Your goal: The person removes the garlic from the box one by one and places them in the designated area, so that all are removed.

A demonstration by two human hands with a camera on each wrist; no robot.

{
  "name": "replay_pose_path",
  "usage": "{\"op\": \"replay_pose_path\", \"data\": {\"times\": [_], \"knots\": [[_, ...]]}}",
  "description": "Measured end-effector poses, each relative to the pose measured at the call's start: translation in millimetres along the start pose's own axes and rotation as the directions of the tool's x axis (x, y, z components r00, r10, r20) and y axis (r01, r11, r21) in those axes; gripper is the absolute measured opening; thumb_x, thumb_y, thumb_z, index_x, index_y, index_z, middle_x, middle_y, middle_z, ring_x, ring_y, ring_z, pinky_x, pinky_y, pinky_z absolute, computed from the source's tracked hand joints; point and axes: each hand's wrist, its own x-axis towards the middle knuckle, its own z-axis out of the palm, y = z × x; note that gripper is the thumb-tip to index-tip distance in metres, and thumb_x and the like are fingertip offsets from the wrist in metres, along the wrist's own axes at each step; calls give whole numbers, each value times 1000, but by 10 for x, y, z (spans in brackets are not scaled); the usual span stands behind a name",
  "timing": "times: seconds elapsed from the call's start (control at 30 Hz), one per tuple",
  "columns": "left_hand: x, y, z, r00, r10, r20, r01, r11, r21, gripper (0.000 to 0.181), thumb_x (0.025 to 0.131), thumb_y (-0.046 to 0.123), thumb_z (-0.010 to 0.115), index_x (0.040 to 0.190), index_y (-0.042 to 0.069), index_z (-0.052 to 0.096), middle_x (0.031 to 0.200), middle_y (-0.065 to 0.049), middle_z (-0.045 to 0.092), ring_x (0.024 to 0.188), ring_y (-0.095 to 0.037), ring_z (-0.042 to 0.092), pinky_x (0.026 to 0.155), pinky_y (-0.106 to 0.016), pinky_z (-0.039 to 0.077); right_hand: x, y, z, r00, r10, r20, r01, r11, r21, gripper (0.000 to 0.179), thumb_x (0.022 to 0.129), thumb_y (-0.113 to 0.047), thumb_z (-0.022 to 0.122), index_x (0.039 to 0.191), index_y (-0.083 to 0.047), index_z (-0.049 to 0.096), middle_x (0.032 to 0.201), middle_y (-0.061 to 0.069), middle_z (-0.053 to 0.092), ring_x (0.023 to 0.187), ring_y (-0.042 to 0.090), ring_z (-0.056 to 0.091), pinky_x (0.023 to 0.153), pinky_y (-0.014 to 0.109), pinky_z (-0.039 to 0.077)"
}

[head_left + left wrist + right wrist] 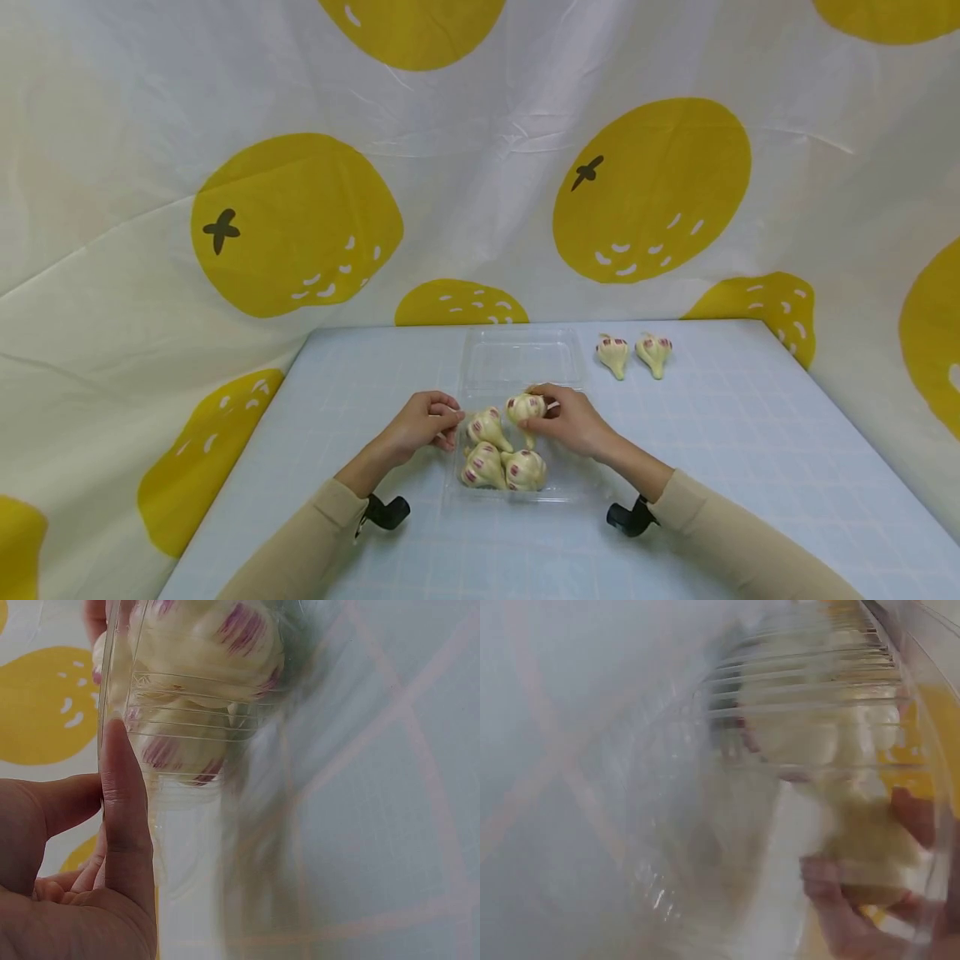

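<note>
A clear plastic clamshell container (566,492) lies with its lid (521,354) folded back behind it. Three garlic bulbs sit in the base's left and middle part: one at the back left (487,427), one at the front left (483,467), one beside it (525,471). My right hand (573,421) holds another garlic bulb (525,407) over the base's back part. In the right wrist view that bulb (874,859) shows blurred through the plastic wall. With thumb and finger, my left hand (423,423) pinches the container's left rim (107,682).
Two more garlic bulbs stand apart at the back right of the table, a left one (612,355) and a right one (654,354). A pale checked cloth (750,467) covers the table. Behind it hangs a white curtain (480,208) with yellow fruit prints.
</note>
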Motion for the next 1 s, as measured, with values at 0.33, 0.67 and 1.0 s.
{"op": "replay_pose_path", "data": {"times": [0.33,0.67,1.0], "knots": [[-9,-5,-16,1000,5,12,-5,1000,0,24,101,7,65,114,-10,54,72,-5,61,57,-12,61,53,-25,58,-39,-31,-148,1000,-2,16,2,1000,20,57,93,-25,77,139,3,58,129,17,67,102,24,72,79,29,58],[-9,6,-16,1000,13,19,-12,1000,-4,25,101,7,65,114,-11,53,73,-7,61,57,-12,61,53,-25,58,-105,-29,-360,1000,-9,13,9,999,-35,57,94,-26,76,140,1,57,132,16,65,106,27,70,83,33,59],[-10,-1,-14,1000,15,14,-15,1000,-1,24,101,6,65,114,-10,54,72,-6,61,56,-11,61,53,-25,58,-167,57,-562,999,-31,-28,28,993,-111,56,94,-26,77,139,2,58,131,17,65,105,27,70,83,32,60]]}}
